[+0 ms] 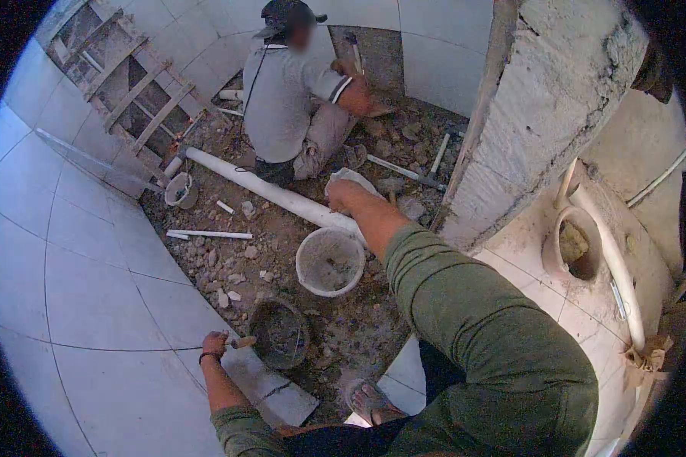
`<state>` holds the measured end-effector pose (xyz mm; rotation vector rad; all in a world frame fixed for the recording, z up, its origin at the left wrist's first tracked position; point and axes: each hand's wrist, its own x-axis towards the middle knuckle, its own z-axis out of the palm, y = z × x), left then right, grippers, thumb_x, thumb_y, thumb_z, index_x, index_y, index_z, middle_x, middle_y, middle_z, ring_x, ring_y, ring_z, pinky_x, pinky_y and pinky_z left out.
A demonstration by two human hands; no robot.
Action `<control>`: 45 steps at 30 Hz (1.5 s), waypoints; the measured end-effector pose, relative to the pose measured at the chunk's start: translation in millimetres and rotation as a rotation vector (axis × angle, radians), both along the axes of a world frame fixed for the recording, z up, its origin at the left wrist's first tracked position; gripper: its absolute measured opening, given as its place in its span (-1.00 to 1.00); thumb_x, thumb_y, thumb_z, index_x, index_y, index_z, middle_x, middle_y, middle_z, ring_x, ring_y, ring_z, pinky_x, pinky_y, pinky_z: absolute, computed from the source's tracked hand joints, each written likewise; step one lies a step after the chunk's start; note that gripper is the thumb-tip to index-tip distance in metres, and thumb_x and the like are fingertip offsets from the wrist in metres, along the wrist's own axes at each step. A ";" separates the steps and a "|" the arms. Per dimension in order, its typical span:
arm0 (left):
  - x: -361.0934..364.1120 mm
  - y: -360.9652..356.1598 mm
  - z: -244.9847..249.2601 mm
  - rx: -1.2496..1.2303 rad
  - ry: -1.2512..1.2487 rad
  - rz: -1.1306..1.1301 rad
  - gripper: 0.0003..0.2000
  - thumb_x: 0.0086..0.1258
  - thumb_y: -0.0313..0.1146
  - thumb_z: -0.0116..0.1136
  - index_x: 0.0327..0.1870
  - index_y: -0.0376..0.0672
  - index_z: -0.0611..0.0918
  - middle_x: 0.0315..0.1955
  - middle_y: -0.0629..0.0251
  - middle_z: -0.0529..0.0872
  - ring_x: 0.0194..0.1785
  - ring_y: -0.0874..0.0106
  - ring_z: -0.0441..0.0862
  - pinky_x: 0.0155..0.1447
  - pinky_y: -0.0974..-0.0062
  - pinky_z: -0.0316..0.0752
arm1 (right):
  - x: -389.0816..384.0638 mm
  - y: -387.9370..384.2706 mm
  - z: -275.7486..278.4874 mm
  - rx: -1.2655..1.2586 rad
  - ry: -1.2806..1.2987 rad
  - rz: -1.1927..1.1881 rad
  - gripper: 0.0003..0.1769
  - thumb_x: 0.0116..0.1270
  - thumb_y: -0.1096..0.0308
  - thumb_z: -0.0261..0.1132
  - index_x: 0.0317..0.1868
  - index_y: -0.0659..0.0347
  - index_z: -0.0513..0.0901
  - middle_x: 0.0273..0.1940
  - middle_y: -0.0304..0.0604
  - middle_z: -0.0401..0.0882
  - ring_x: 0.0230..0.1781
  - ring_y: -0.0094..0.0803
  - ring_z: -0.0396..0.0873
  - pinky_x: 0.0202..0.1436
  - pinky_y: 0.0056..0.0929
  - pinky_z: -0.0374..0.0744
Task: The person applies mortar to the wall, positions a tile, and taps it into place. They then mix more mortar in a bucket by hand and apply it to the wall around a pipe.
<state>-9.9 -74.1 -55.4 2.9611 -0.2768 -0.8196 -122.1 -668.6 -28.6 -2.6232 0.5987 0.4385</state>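
Note:
My left hand (pixel 215 344), low on the left by the tiled wall, is closed around a tool with a wooden handle (pixel 244 342); its working end is too small to make out. Just right of it is a dark bucket (pixel 279 333) with dull contents. My right hand (pixel 346 196) reaches forward, its fingers closed at the edge of a whitish, bowl-like piece (pixel 356 180). Below that hand stands a pale bucket (pixel 330 263) with grey residue inside. A thick white pipe (pixel 263 185) passes behind this bucket.
A person in a grey shirt (pixel 276 103) squats ahead, an arm toward the wall. Rubble and short white pipes (pixel 212 234) cover the ground. A small bucket (pixel 181 190) and wooden ladder (pixel 133 87) are left. A rough concrete wall (pixel 545 114) rises right, beside a round opening (pixel 573 242).

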 end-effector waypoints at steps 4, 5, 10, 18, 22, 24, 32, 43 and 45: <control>-7.7 -4.3 11.2 -0.014 0.025 -0.020 -0.66 0.23 -0.06 -0.03 -0.30 -0.18 0.58 -0.29 0.11 0.59 -0.14 0.19 0.52 -0.08 0.28 0.42 | -1.2 0.6 -0.4 -0.028 -0.042 -0.008 -0.59 -0.21 0.19 0.39 -0.29 0.19 0.64 -0.17 -0.06 0.58 -0.15 -0.17 0.54 -0.11 -0.20 0.50; -13.6 -11.0 21.1 -0.011 0.052 0.010 -0.64 0.23 -0.04 -0.03 -0.29 -0.18 0.58 -0.29 0.11 0.59 -0.15 0.19 0.52 -0.08 0.29 0.42 | -6.5 1.7 4.6 -0.020 -0.056 -0.019 -0.59 -0.21 0.18 0.39 -0.29 0.19 0.64 -0.18 -0.06 0.58 -0.16 -0.17 0.55 -0.12 -0.20 0.51; 2.0 10.6 -5.7 -0.104 -0.004 -0.005 -0.62 0.20 -0.03 -0.01 -0.28 -0.21 0.59 -0.33 0.13 0.61 -0.24 0.22 0.57 -0.14 0.30 0.45 | -4.3 3.3 9.7 -0.019 0.021 0.001 -0.60 -0.18 0.22 0.38 -0.26 0.19 0.63 -0.16 -0.07 0.58 -0.14 -0.17 0.55 -0.11 -0.20 0.51; 26.1 40.9 -39.0 -0.035 -0.184 -0.391 -0.62 0.14 -0.03 0.11 -0.34 -0.23 0.50 -0.56 0.25 0.57 -0.64 0.40 0.53 -0.64 0.43 0.37 | 2.5 -1.9 -10.7 -0.039 -0.024 -0.001 -0.58 -0.15 0.16 0.35 -0.23 0.15 0.63 -0.15 -0.07 0.57 -0.11 -0.17 0.53 -0.08 -0.20 0.49; 11.9 14.5 -15.1 -0.045 0.006 0.029 -0.59 0.16 -0.01 0.08 -0.30 -0.26 0.51 -0.55 0.22 0.58 -0.60 0.36 0.54 -0.58 0.42 0.42 | -1.4 -0.2 0.4 -0.008 0.044 -0.011 -0.56 -0.11 0.15 0.33 -0.17 0.14 0.61 -0.10 -0.07 0.55 -0.09 -0.14 0.51 -0.05 -0.19 0.48; 6.1 11.3 -10.0 -0.068 -0.011 0.018 -0.59 0.16 0.00 0.04 -0.32 -0.25 0.54 -0.44 0.13 0.58 -0.44 0.26 0.53 -0.40 0.35 0.41 | 1.2 -0.9 1.5 0.001 0.064 -0.016 -0.55 -0.11 0.15 0.33 -0.15 0.14 0.61 -0.09 -0.07 0.54 -0.08 -0.13 0.50 -0.05 -0.19 0.47; 23.1 42.0 -41.8 -0.143 -0.046 -0.243 -0.68 0.18 -0.07 0.02 -0.27 -0.12 0.60 -0.26 0.11 0.62 -0.18 0.14 0.55 -0.08 0.25 0.42 | -12.0 2.6 15.7 -0.007 0.044 0.032 -0.54 -0.10 0.18 0.33 -0.13 0.19 0.59 -0.08 -0.06 0.54 -0.06 -0.12 0.49 -0.04 -0.19 0.46; 10.7 17.0 -13.6 0.077 -0.035 -0.288 -0.63 0.24 0.00 -0.09 -0.24 -0.12 0.58 -0.37 0.10 0.64 -0.27 0.11 0.56 -0.14 0.23 0.43 | -3.8 2.2 4.1 0.010 0.036 0.003 -0.53 -0.12 0.25 0.36 -0.13 0.20 0.59 -0.10 -0.06 0.55 -0.07 -0.13 0.50 -0.06 -0.18 0.47; 15.0 16.7 -11.9 0.288 -0.021 -0.381 -0.67 0.29 -0.05 -0.16 -0.13 -0.03 0.56 -0.14 0.19 0.59 -0.09 0.15 0.51 -0.04 0.29 0.42 | -2.6 -1.1 0.5 0.013 0.029 0.019 -0.53 -0.12 0.27 0.36 -0.12 0.21 0.58 -0.09 -0.06 0.54 -0.07 -0.14 0.50 -0.05 -0.17 0.46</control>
